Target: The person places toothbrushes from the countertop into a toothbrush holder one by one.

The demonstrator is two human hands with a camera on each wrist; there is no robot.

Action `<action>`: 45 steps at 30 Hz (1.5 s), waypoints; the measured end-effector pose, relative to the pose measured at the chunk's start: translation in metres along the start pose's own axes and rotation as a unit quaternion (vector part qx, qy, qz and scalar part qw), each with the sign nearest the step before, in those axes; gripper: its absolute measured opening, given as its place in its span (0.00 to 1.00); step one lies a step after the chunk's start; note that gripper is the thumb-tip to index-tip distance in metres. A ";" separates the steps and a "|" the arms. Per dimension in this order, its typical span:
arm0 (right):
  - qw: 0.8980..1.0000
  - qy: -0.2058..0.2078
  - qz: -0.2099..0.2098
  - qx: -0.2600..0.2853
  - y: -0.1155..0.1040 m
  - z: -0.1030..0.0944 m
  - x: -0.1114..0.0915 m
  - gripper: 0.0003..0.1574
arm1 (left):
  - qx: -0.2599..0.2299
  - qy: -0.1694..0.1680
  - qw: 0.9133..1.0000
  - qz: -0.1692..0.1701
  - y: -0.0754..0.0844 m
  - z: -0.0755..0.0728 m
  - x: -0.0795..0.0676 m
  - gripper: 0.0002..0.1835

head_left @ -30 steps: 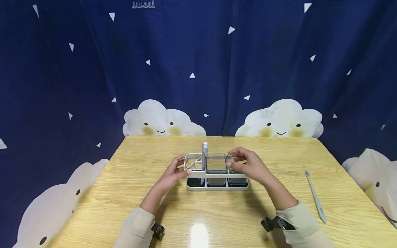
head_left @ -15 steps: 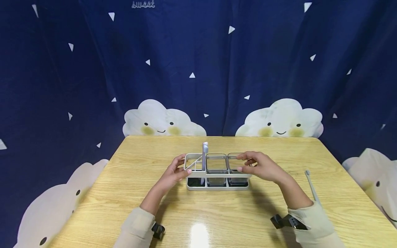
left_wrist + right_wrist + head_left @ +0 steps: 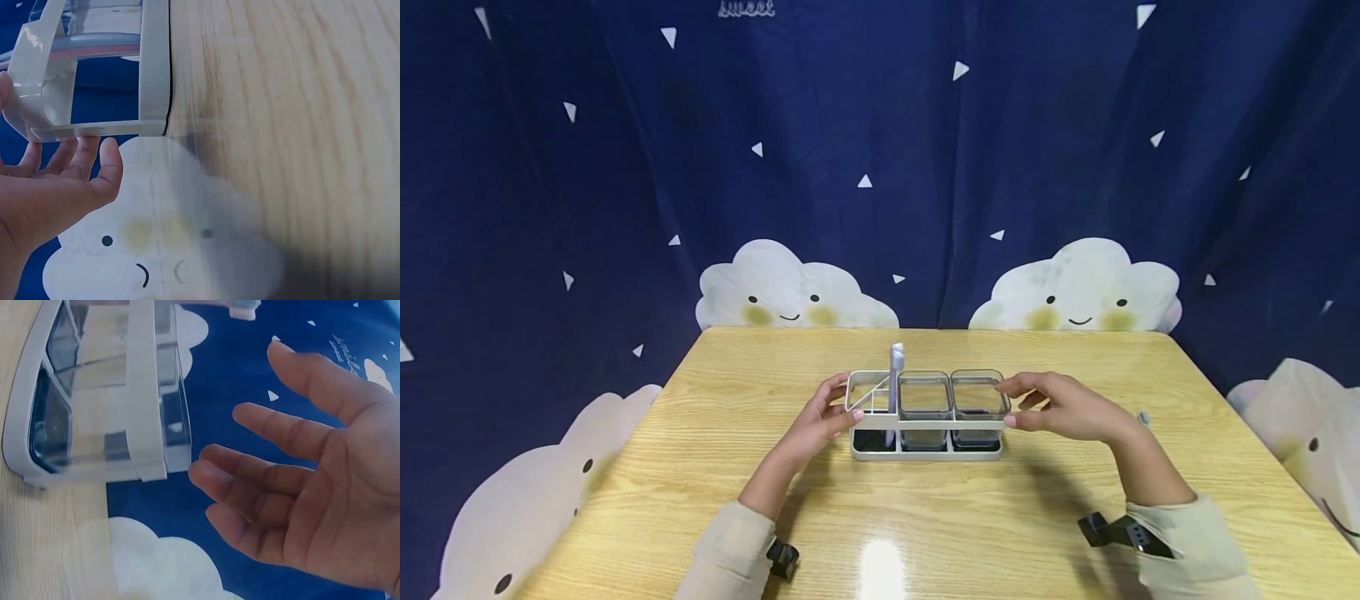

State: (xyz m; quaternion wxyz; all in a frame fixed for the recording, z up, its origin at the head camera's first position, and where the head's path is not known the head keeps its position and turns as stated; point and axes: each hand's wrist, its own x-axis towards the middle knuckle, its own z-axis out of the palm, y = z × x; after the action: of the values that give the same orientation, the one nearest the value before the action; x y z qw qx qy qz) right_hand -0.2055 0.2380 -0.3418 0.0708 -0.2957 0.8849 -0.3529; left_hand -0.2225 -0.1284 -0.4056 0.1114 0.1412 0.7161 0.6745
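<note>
A white toothbrush rack (image 3: 936, 423) with a black-lined base stands mid-table. My left hand (image 3: 814, 425) grips its left end, thumb at the front and fingers behind; the left wrist view shows fingertips against the frame (image 3: 81, 130). Two toothbrushes (image 3: 895, 375) rise from the divided left section. Clear square cups sit upright in the other slots: a middle cup (image 3: 923, 407) and a right cup (image 3: 976, 407). Beside the right cup is my right hand (image 3: 1066, 407), fingers spread and loosely bent, holding nothing. In the right wrist view, a gap separates most fingers from the cup (image 3: 175, 425).
Another toothbrush (image 3: 1143, 417) lies on the table at the right; my right forearm hides most of it. The wooden table (image 3: 737, 367) ends at a dark blue curtain (image 3: 820, 208) with printed clouds. Each wrist carries a black camera (image 3: 784, 558).
My right hand has moved right, from over the right cup to beside the rack's right end. That forearm now covers most of the loose toothbrush. The left hand and rack look unmoved.
</note>
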 end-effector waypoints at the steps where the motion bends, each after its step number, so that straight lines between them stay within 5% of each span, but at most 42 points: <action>1: 1.000 0.000 0.003 -0.001 0.001 -0.001 -0.002 0.27 | 0.002 0.001 1.000 0.000 0.000 0.000 0.000 0.35; 13: 0.998 0.031 0.046 -0.026 0.016 -0.006 -0.022 0.29 | -0.007 -0.002 1.000 0.001 -0.003 0.000 0.000 0.35; 24: 0.989 0.027 0.098 -0.107 0.026 -0.010 -0.035 0.29 | -0.017 0.009 1.000 0.023 -0.031 -0.006 0.013 0.35; 41: 0.984 0.038 0.120 -0.125 0.055 -0.021 -0.064 0.29 | -0.015 0.006 0.999 0.034 -0.031 -0.007 0.014 0.36; 45: 0.983 0.054 0.124 -0.124 0.064 -0.022 -0.071 0.30 | -0.014 0.004 1.000 0.025 -0.020 -0.004 0.010 0.36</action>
State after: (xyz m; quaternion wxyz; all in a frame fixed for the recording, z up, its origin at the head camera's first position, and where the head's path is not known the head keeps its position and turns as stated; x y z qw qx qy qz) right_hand -0.1860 0.3285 -0.3741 0.0284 -0.1710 0.9540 -0.2446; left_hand -0.2341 -0.1302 -0.4251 0.0940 0.1545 0.7030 0.6878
